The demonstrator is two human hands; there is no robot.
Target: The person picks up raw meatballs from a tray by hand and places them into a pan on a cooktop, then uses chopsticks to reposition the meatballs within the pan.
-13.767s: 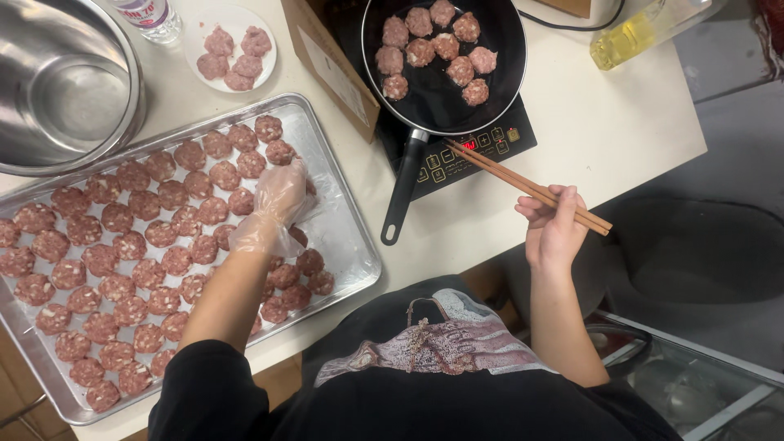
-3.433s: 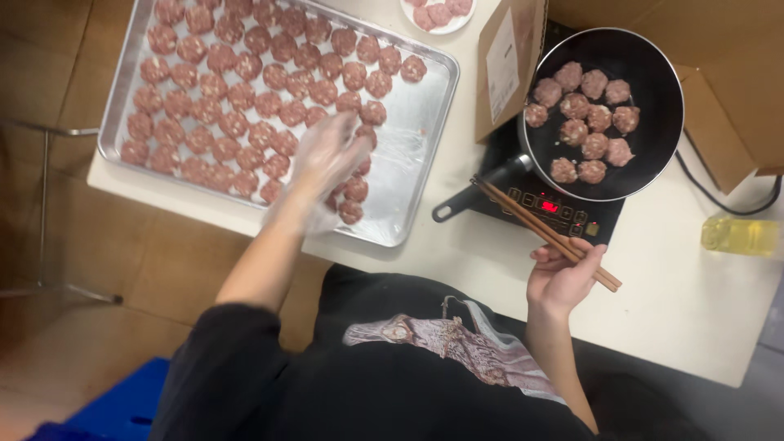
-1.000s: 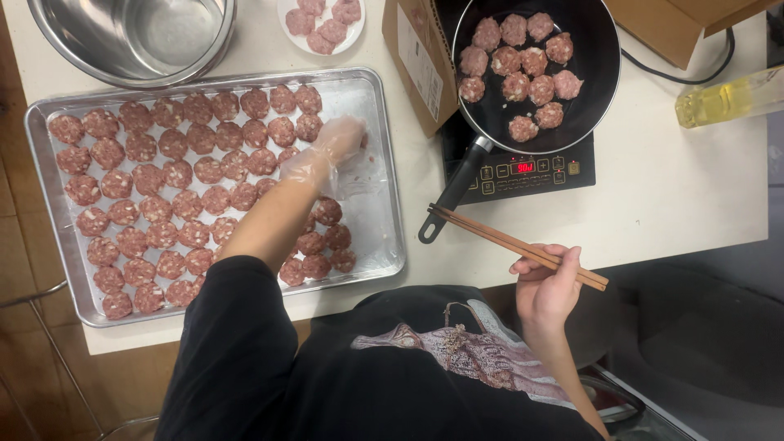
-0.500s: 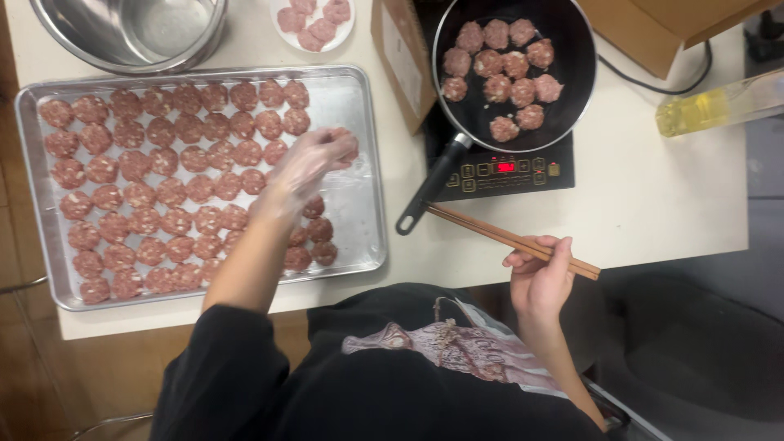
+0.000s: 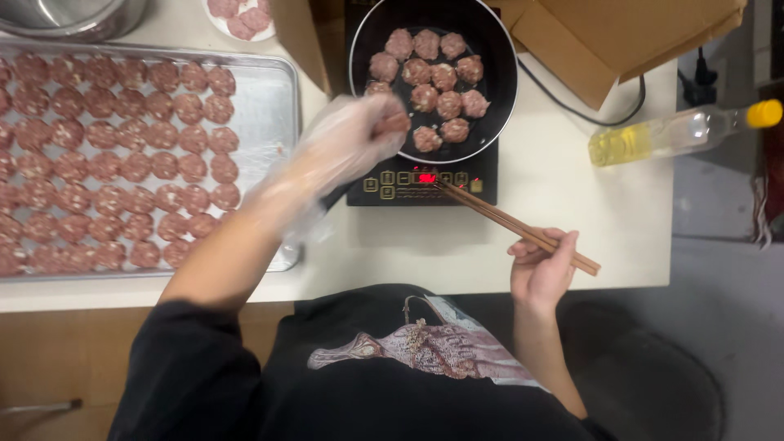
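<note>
My left hand (image 5: 353, 140), in a clear plastic glove, holds a raw meatball (image 5: 392, 123) at the near left rim of a black frying pan (image 5: 500, 82). The pan holds several raw meatballs and sits on a black induction cooker (image 5: 418, 184). My right hand (image 5: 541, 269) grips a pair of wooden chopsticks (image 5: 516, 226), their tips resting near the cooker's front panel. At the left, a metal baking tray (image 5: 268, 98) carries several rows of raw meatballs.
A bottle of yellow oil (image 5: 678, 135) lies on the white table at the right. A cardboard box (image 5: 629, 37) sits behind the pan, with a black cable beside it. A steel bowl (image 5: 73, 15) and a small plate of meatballs (image 5: 241, 16) stand at the back left.
My left hand has lifted off the tray and moved right to the pan's rim with a meatball in it. The right hand still holds the chopsticks near the cooker.
</note>
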